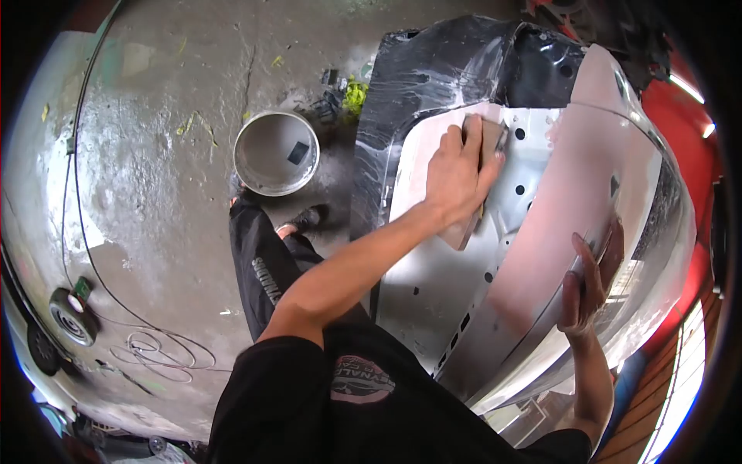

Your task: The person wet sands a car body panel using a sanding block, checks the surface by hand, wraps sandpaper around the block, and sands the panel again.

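My left hand (456,170) is wrapped over a long, narrow sanding block (461,234), pressed against the car body. Under it lies a pale primed edge (413,158) beside a bare silver-grey channel (506,185) with dark round holes. A black panel (417,73) streaked with whitish residue borders it. To the right, my right hand (591,286) has its fingers spread on the curved pinkish-primed panel (553,201); its thumb is held apart. The block's underside is hidden.
A round grey bucket (267,114) stands on the concrete floor, with a dark square piece (297,153) inside. Yellow-green scraps (355,97) lie near the car. A small wheel (73,317) and a loosely coiled cable (158,352) are at left. My shoe (309,219) is beside the bucket.
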`<state>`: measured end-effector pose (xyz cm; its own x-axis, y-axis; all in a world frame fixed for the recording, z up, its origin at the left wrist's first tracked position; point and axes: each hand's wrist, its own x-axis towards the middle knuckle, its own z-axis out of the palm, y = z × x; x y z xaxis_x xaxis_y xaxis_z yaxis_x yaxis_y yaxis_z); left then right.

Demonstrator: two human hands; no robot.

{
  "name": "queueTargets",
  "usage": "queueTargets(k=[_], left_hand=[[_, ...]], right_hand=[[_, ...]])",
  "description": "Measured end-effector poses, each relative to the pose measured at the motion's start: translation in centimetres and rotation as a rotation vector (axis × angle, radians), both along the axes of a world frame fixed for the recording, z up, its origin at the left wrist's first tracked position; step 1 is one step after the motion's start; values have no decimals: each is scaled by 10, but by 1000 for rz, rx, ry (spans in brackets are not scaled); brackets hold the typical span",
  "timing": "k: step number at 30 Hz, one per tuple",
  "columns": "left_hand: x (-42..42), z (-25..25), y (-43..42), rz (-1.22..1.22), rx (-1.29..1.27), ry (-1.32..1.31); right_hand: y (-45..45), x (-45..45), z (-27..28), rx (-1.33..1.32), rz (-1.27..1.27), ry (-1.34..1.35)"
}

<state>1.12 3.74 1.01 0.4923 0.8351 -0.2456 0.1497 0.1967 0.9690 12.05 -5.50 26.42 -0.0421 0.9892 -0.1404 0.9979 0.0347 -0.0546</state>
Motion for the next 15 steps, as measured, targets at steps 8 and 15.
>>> queueTargets(k=[8,15], left_hand=[[10,-8,18,65,26,10],[16,-17,33,36,-7,10]], right_hand=[[-1,2,1,-5,-4,-6],[0,1,3,0,1,-12]])
